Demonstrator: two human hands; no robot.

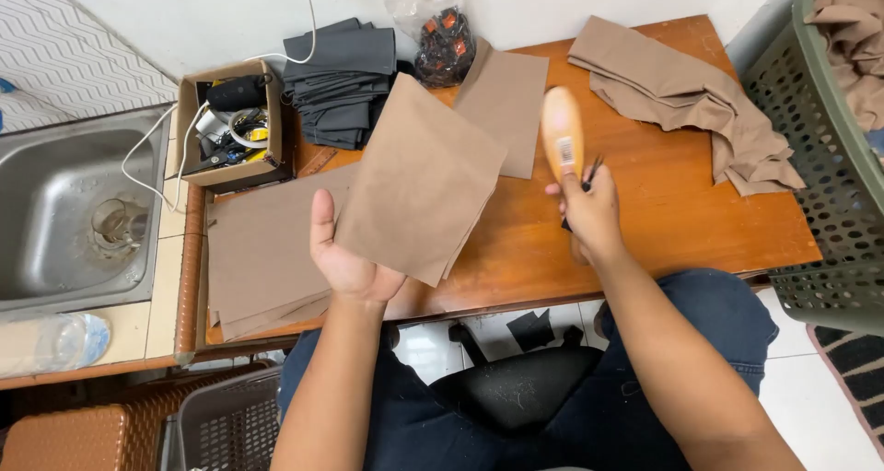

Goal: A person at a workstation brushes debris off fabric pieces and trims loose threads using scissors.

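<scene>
Two hands work above the wooden table (663, 204). Left hand (345, 255), centre-left of the frame: palm up, fingers extended, thumb closed against the lower edge of one brown fabric sheet (419, 181), which is held tilted above the table edge. Right hand (589, 209), centre of the frame: fingers curled tight around a brush (562, 139) with a rounded wooden back that points toward the top of the frame; dark bristles show at the fingers.

Count of items on the table:
- One stack of brown sheets (262, 250), lower left, below the held sheet.
- One further brown sheet (506, 103), upper centre, lying flat.
- One crumpled brown cloth (681, 89), upper right.
- One pile of folded dark grey fabric (341, 80), upper centre-left.
- One open cardboard box (230, 126) of small items, just beside the grey pile.
- One clear bag (442, 29) of dark pieces, top centre.
</scene>
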